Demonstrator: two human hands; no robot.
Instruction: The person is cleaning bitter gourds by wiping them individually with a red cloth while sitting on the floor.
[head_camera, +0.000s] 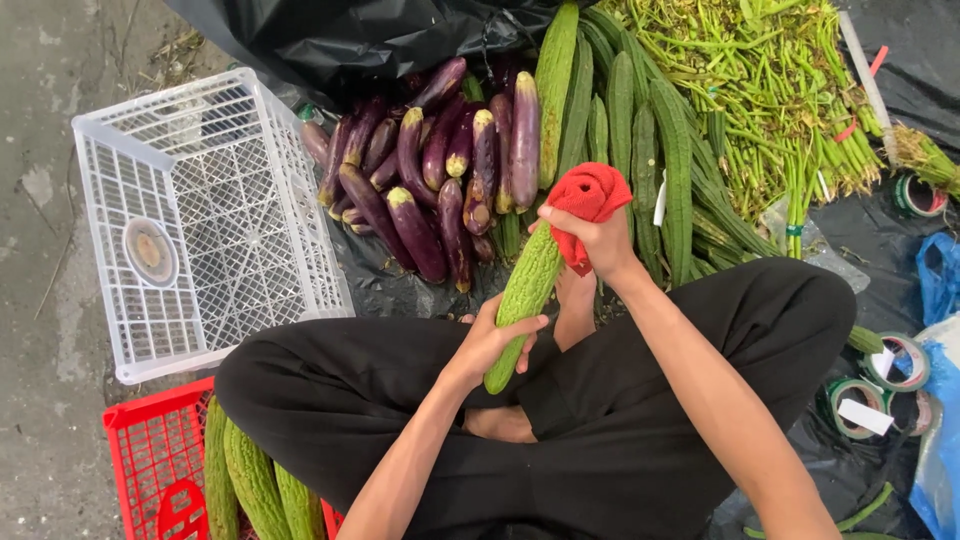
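**Bitter gourd gripped low, red cloth pressed at its top**

Head view, looking down over crossed legs in black trousers (640, 400). Left hand (497, 340) wrapped around the lower part of a bitter gourd (525, 290), fingers closed firmly on it. Right hand (600, 240) clenched on a red cloth (590, 195), bunched against the gourd's upper end. Gourd tilted, held in the air just above the knees, lower tip pointing toward the lap.

Beyond the gourd, a pile of purple eggplants (440, 180) on black plastic sheeting (380, 40). Beyond and to the right of the gourd, long ridged green gourds (620, 110) laid side by side, then heaped green stalks (770, 90). Left of the gourd, a white plastic crate (200, 220), holding nothing but a small round dish. Below and left of the gourd, a red crate (150, 450) with several more bitter gourds lying in it. Far right of the gourd, rolls of tape (880, 385) on the sheeting.

Likely risks, as a judgement: bumpy skin bruised or scraped by too hard a rub with the cloth; gourd slipping from the single low grip if wet and dropping onto the feet or the ground; a snap near the middle from pushing sideways at the top while the bottom is held fast.
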